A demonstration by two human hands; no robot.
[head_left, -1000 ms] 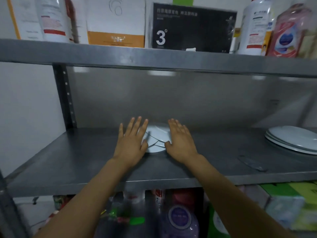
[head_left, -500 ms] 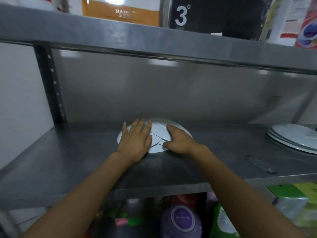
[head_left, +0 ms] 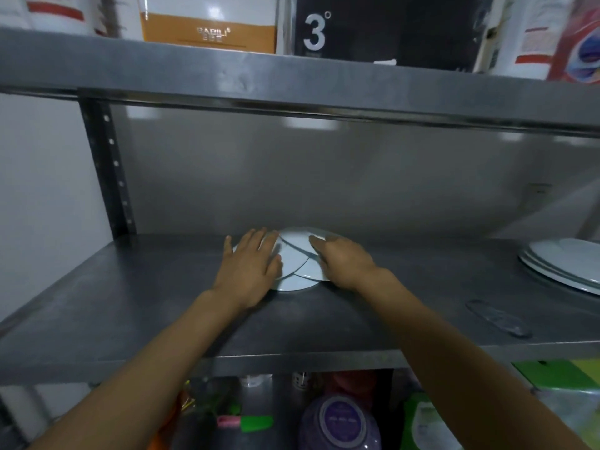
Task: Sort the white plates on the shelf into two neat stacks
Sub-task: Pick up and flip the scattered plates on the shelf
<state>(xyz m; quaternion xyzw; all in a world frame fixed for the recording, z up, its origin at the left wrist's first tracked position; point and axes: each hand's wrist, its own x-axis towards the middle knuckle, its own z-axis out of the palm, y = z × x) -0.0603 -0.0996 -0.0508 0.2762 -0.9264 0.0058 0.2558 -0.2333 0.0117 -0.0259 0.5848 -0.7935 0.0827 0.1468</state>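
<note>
Currently left hand (head_left: 250,264) flat and right hand (head_left: 341,258) curled on the fanned small plates (head_left: 297,261) (neither gripping), so uneven squaring could skid one across the steel shelf (head_left: 162,303)

White plates (head_left: 297,259) lie on a dull grey metal shelf (head_left: 136,306).

Small white plates (head_left: 297,261): several round plates lie flat on the metal shelf (head_left: 130,303) at its centre, toward the far side, overlapping one another with edges offset rather than aligned. Large white plates (head_left: 565,263): a low, slightly uneven stack rests at the shelf's right end, partly cut off by the frame edge.
</note>
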